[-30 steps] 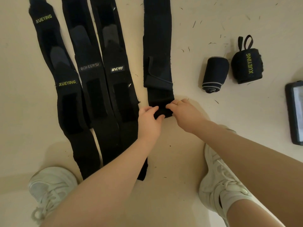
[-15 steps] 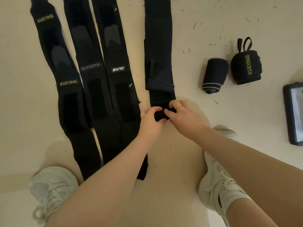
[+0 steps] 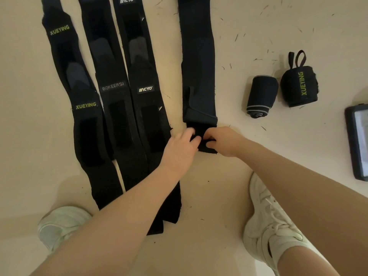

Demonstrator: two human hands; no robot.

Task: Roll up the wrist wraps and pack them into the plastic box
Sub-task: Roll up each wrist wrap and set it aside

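While both hands' fingers (image 3: 194, 139) pinch its rolled end, the flat black fabric wrap (image 3: 198, 66) lies straight.

Wraps (image 3: 111, 86) cut off top; tablet (image 3: 358, 142) cut right.

Bystanders on the cream floor

Cream floor (image 3: 278, 26), matte, strewn with short dark fibres and specks (thickest toward the upper right). Two white lace-up sneakers: left sneaker (image 3: 57, 226) at the lower left, partly hidden; right sneaker (image 3: 268, 222) at the lower right, laces showing, with a white sock (image 3: 288, 253) at its opening. One dark-framed flat device (image 3: 356, 142), pale-faced, cut off by the right edge (kind cannot be told).
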